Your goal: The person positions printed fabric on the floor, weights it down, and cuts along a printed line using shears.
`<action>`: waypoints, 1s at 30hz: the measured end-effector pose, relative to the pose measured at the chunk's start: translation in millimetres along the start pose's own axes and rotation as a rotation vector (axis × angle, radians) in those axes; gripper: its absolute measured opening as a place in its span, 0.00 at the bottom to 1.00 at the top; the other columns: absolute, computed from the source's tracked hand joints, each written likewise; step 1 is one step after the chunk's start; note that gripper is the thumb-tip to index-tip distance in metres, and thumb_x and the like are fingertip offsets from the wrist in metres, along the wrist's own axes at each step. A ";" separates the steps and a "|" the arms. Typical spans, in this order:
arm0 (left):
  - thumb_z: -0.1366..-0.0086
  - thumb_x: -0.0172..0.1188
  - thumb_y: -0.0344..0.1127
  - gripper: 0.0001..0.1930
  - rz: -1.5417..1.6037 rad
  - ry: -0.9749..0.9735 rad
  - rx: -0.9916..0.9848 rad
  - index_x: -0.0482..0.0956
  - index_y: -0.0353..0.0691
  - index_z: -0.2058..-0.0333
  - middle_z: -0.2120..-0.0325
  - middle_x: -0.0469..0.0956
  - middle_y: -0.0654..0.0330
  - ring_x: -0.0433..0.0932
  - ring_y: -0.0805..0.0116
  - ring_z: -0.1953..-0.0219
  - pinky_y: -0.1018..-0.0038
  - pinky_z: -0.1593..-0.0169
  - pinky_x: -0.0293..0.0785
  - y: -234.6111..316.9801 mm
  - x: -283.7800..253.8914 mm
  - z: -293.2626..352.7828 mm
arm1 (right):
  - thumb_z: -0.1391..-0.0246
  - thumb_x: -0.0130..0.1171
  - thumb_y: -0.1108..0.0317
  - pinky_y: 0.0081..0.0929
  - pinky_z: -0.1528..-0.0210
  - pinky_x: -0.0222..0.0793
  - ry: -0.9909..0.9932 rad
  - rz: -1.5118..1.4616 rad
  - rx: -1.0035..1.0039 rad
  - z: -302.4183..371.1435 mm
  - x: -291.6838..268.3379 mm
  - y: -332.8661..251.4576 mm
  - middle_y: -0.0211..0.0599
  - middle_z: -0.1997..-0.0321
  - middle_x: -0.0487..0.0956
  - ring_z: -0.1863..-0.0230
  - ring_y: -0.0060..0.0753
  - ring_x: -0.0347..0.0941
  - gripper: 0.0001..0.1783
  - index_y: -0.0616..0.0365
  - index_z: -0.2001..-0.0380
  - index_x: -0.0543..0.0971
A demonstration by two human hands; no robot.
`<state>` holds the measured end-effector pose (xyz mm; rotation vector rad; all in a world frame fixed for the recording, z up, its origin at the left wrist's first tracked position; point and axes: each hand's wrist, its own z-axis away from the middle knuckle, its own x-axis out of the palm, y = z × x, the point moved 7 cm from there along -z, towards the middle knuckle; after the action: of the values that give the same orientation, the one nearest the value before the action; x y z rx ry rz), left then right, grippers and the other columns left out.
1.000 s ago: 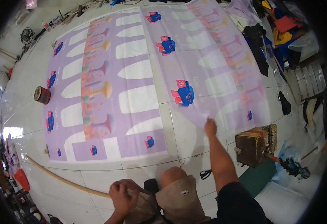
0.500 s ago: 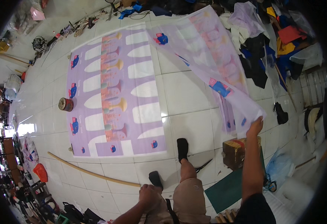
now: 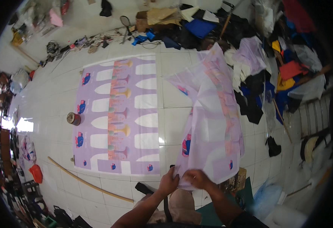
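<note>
Printed lilac sheet (image 3: 210, 114), bunched, right of centre in frame.
Left hand (image 3: 168, 184) pinched on its lower edge; right hand (image 3: 197, 179) blurred, grip cannot be told; uneven pulling could crease the folds.

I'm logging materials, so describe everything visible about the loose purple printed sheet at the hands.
The loose purple printed sheet looks thin and fabric-like, with white shapes, a peach band and blue figures. It is creased and folded along its left side, near end lifted. The left hand grips its near left edge; the right hand is blurred, its grip unclear. It sits right of the flat printed sheet.
</note>
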<state>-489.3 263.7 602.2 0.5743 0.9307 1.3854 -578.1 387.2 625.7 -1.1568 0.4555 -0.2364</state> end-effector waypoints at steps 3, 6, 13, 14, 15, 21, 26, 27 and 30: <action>0.37 0.50 0.31 0.28 -0.276 -0.055 0.073 0.65 0.52 0.37 0.56 0.77 0.42 0.77 0.44 0.56 0.55 0.54 0.75 24.3 -19.1 28.9 | 0.53 0.70 0.47 0.32 0.55 0.73 0.331 0.336 0.394 -55.2 -35.0 -28.2 0.46 0.60 0.81 0.60 0.38 0.78 0.41 0.66 0.46 0.68; 0.36 0.50 0.34 0.30 -0.370 -0.369 0.270 0.60 0.58 0.34 0.55 0.77 0.47 0.78 0.44 0.56 0.52 0.54 0.74 29.0 -4.9 56.5 | 0.55 0.69 0.47 0.38 0.56 0.74 -0.009 0.252 0.494 -100.4 9.2 -23.4 0.53 0.58 0.80 0.59 0.48 0.78 0.37 0.66 0.51 0.75; 0.33 0.60 0.44 0.30 0.148 0.160 0.068 0.62 0.45 0.35 0.57 0.78 0.51 0.80 0.60 0.58 0.66 0.52 0.76 -134.6 -209.4 140.5 | 0.51 0.55 0.60 0.43 0.55 0.74 0.305 0.144 0.773 -148.7 81.4 1.1 0.55 0.55 0.79 0.52 0.51 0.76 0.28 0.71 0.51 0.74; 0.33 0.59 0.45 0.28 0.265 0.307 -0.006 0.66 0.41 0.39 0.61 0.80 0.52 0.81 0.61 0.61 0.68 0.54 0.76 -175.0 -252.0 159.7 | 0.49 0.53 0.60 0.42 0.47 0.68 0.381 0.214 0.734 -148.1 65.7 16.6 0.59 0.50 0.75 0.46 0.55 0.71 0.29 0.72 0.48 0.71; 0.37 0.63 0.46 0.27 0.195 0.465 -0.079 0.70 0.42 0.42 0.63 0.82 0.52 0.81 0.56 0.59 0.65 0.55 0.76 -215.3 -297.5 184.2 | 0.46 0.50 0.60 0.42 0.40 0.62 0.471 0.300 0.687 -143.7 40.5 23.1 0.63 0.44 0.71 0.41 0.59 0.66 0.31 0.74 0.44 0.68; 0.37 0.57 0.38 0.17 -0.203 0.670 -0.735 0.77 0.31 0.55 0.55 0.78 0.41 0.78 0.47 0.53 0.59 0.49 0.72 -588.7 -412.3 542.5 | 0.39 0.44 0.61 0.42 0.36 0.60 0.643 0.696 0.369 -232.7 127.3 -95.4 0.69 0.42 0.70 0.38 0.62 0.65 0.28 0.76 0.45 0.68; 0.39 0.58 0.46 0.22 0.673 0.658 -1.207 0.71 0.42 0.49 0.50 0.74 0.49 0.73 0.53 0.49 0.56 0.47 0.69 -625.9 -444.5 692.4 | 0.39 0.45 0.62 0.42 0.36 0.61 0.663 0.621 0.563 -254.8 209.2 -145.3 0.66 0.42 0.71 0.39 0.61 0.67 0.28 0.73 0.43 0.67; 0.39 0.59 0.48 0.25 0.828 0.768 -1.191 0.69 0.43 0.46 0.49 0.73 0.50 0.72 0.55 0.48 0.56 0.46 0.69 -628.8 -463.4 707.4 | 0.39 0.45 0.61 0.43 0.37 0.62 0.657 0.624 0.585 -268.1 230.7 -152.7 0.65 0.43 0.72 0.40 0.61 0.68 0.27 0.72 0.43 0.68; 0.39 0.60 0.54 0.33 1.171 0.945 -1.002 0.63 0.49 0.39 0.45 0.70 0.54 0.69 0.58 0.46 0.54 0.44 0.67 -644.0 -530.1 713.4 | 0.39 0.45 0.61 0.46 0.40 0.65 0.603 0.645 0.628 -319.2 304.1 -154.5 0.64 0.45 0.73 0.43 0.62 0.70 0.27 0.69 0.43 0.69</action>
<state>496.7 -217.9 578.0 -0.5035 0.3736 3.0239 -448.7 -60.7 595.9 -0.2660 1.1620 -0.1397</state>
